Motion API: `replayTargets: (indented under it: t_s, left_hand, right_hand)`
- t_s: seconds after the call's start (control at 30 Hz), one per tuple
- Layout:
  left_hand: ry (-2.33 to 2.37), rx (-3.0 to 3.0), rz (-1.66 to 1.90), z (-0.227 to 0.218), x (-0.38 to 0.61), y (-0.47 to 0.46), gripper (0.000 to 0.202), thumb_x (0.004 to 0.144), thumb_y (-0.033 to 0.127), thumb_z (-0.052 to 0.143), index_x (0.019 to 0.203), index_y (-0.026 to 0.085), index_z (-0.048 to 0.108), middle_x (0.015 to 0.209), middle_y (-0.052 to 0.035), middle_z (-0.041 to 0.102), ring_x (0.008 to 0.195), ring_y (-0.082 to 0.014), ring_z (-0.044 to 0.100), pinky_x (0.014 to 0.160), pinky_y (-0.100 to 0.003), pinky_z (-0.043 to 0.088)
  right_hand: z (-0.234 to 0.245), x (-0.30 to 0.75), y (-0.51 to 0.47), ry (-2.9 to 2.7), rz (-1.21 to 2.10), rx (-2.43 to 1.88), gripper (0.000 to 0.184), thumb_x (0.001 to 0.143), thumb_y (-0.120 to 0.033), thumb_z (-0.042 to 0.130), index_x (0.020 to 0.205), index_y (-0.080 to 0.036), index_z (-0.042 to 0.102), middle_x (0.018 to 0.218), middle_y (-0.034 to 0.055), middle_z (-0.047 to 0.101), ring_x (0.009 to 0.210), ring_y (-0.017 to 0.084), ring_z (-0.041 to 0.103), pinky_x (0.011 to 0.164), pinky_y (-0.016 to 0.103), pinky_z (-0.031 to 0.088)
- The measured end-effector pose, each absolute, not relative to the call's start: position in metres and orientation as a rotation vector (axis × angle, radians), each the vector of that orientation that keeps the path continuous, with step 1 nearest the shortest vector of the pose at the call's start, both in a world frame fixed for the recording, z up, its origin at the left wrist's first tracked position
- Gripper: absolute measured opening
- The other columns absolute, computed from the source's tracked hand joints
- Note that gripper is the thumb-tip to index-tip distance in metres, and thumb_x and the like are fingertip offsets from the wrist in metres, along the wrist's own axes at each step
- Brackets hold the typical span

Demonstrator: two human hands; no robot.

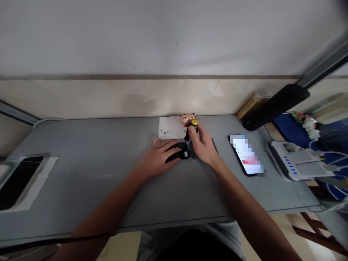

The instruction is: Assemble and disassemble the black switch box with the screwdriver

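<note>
My left hand (160, 157) lies over a small black electronic device (186, 153) flat on the desk, its fingers pressing it down. A bit of green, perhaps a circuit board, shows between the fingers; the rest of the device is mostly covered. In my right hand (202, 146) is a screwdriver (194, 123) with a yellow-capped dark handle, held upright with its tip down at the device's far edge. Several tiny dark pieces, probably screws (164, 132), lie on a white paper (170, 123) just behind. A dark flat piece (214, 145) is partly hidden by my right hand.
An orange animal-faced item (187, 117) sits at the paper's back edge. To the right are a phone with a lit screen (247, 156), a power strip (285, 163) with chargers, a black cylinder (276, 106) and a box (252, 103). A dark-screened device (21, 179) lies far left.
</note>
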State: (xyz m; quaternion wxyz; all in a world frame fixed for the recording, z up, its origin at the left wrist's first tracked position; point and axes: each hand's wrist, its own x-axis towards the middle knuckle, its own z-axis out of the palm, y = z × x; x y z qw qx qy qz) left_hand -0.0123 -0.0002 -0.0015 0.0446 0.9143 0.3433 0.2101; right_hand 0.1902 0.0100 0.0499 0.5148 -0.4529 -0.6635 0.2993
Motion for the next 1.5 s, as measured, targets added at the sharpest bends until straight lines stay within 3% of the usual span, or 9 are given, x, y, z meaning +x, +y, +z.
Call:
replayTargets:
  t_s: [0.13, 0.27, 0.4, 0.83, 1.5]
  left_hand:
    - [1.060, 2.815, 0.615, 0.000, -0.011, 0.000, 0.029, 0.105, 0.039, 0.050, 0.124, 0.027, 0.069, 0.132, -0.0100, 0.069, 0.123, -0.0266, 0.064, 0.110, -0.050, 0.042]
    - [1.062, 2.823, 0.593, 0.001, -0.008, -0.001, 0.027, 0.105, 0.037, 0.052, 0.123, 0.026, 0.069, 0.132, -0.0099, 0.069, 0.124, -0.0275, 0.064, 0.106, -0.048, 0.044]
    - [1.102, 2.829, 0.602, -0.002, -0.005, -0.003, 0.028, 0.105, 0.038, 0.052, 0.122, 0.025, 0.069, 0.133, -0.0107, 0.069, 0.125, -0.0276, 0.063, 0.107, -0.048, 0.043]
    - [1.531, 2.369, 0.996, -0.003, -0.009, 0.002, 0.025, 0.102, 0.039, 0.055, 0.114, 0.024, 0.071, 0.122, -0.0084, 0.073, 0.117, -0.0264, 0.066, 0.104, -0.047, 0.041]
    - [1.432, 2.582, 0.958, 0.004, -0.019, 0.006, 0.029, 0.107, 0.035, 0.048, 0.098, 0.026, 0.074, 0.102, -0.0031, 0.075, 0.098, -0.0202, 0.067, 0.100, -0.043, 0.037]
  right_hand:
    - [0.049, 0.202, 0.013, -1.541, 0.561, -1.296, 0.036, 0.095, -0.055, 0.055, 0.080, -0.023, 0.053, 0.060, -0.0050, 0.047, 0.057, 0.012, 0.042, 0.059, 0.029, 0.032]
    - [0.045, 0.212, 0.022, -1.344, 0.450, -1.329, 0.034, 0.097, -0.056, 0.050, 0.095, -0.023, 0.059, 0.064, -0.0036, 0.056, 0.057, 0.014, 0.049, 0.059, 0.028, 0.035]
    - [0.040, 0.217, 0.030, -1.330, 0.414, -1.414, 0.034, 0.096, -0.056, 0.052, 0.095, -0.023, 0.060, 0.065, -0.0021, 0.062, 0.056, 0.014, 0.053, 0.058, 0.028, 0.034]
    - [0.046, 0.202, 0.024, -1.229, 0.672, -1.116, 0.047, 0.093, -0.067, 0.051, 0.089, -0.021, 0.060, 0.064, -0.0033, 0.056, 0.054, 0.011, 0.050, 0.054, 0.027, 0.038]
    - [0.044, 0.191, 0.016, -1.308, 0.783, -1.066, 0.047, 0.093, -0.067, 0.052, 0.092, -0.021, 0.063, 0.064, -0.0033, 0.058, 0.056, 0.011, 0.054, 0.054, 0.027, 0.041]
